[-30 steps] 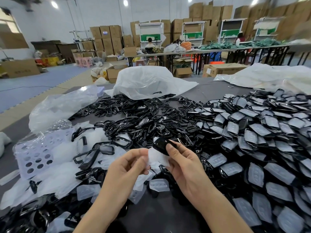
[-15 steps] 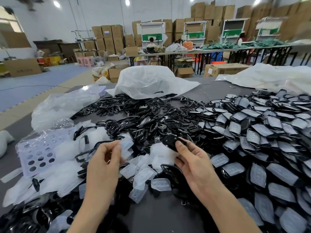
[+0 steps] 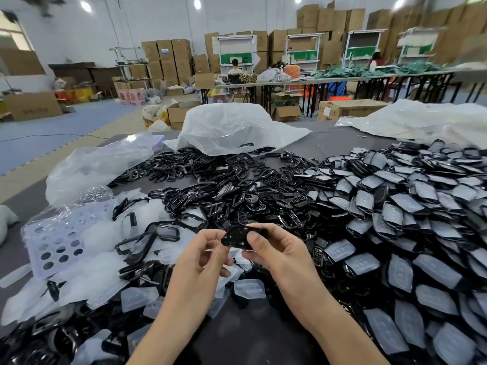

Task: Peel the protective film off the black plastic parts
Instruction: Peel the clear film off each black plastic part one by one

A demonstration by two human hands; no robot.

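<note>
A glossy black plastic part (image 3: 238, 237) sits between both hands above the table, with no film showing on its upper face. My right hand (image 3: 274, 252) pinches its right end with thumb on top. My left hand (image 3: 201, 255) pinches its left edge with fingertips. To the right lies a big heap of film-covered black parts (image 3: 411, 222). Bare black parts and frames (image 3: 218, 188) are piled in the middle. Peeled translucent films (image 3: 137, 296) lie scattered under and left of my hands.
A white plastic bag (image 3: 232, 127) stands at the table's far middle, another bag (image 3: 421, 119) at far right, a clear bag (image 3: 95, 164) at left. A lilac perforated tray (image 3: 58, 243) lies left. The grey tabletop (image 3: 250, 335) shows between my forearms. Cardboard boxes and benches fill the background.
My left hand, which had carried a peeled film off to the left, has let it go and come back to the part. Both hands now hold the part together.
</note>
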